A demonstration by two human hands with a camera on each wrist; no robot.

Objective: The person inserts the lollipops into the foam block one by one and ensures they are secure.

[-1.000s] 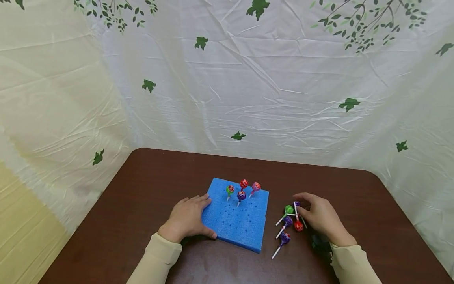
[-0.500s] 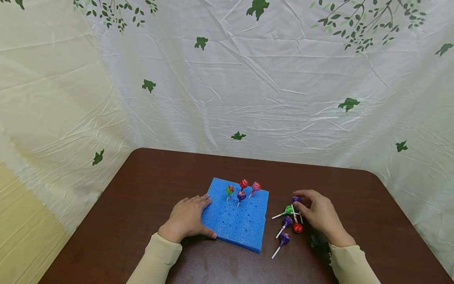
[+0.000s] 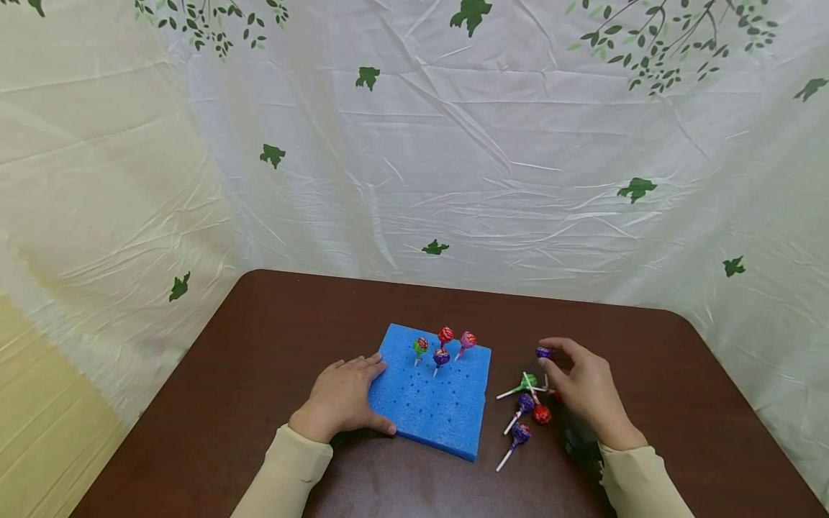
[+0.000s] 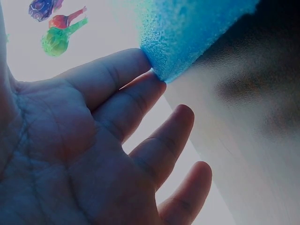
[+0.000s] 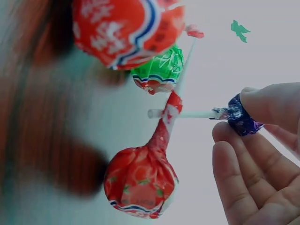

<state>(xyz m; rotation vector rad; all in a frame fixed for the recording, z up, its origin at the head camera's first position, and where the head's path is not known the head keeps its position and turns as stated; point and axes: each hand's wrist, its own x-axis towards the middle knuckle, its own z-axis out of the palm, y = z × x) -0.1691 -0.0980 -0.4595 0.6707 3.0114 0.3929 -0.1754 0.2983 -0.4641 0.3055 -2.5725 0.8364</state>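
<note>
In the head view a blue foam board (image 3: pixel 421 432) with rows of small holes lies on the table. My left hand (image 3: pixel 346 399) rests at its left side, fingers extended, fingertips against the foam. Four-sided and flat, the board bears several upright lollipops: green-red (image 3: pixel 420 346), red (image 3: pixel 445 334), purple (image 3: pixel 441 357) and pink (image 3: pixel 468 339). To its right, my right hand (image 3: pixel 589 388) pinches a purple lollipop (image 5: pixel 241 117) by the candy head between thumb and fingers. Its white stick points away from the hand, crossing a red lollipop (image 5: pixel 140 180) in the right wrist view.
Loose lollipops lie between the board and my right hand: a green one (image 3: pixel 528 381), a red one (image 3: pixel 542 414), a purple one (image 3: pixel 525 403) and another purple one (image 3: pixel 520 434) nearer the front. Behind the brown table (image 3: pixel 311 316) hangs a pale leaf-printed curtain (image 3: pixel 388 180).
My right hand has lifted the purple lollipop away from the loose pile; the green and red ones beneath have shifted slightly. The left hand and the board have stayed put.
</note>
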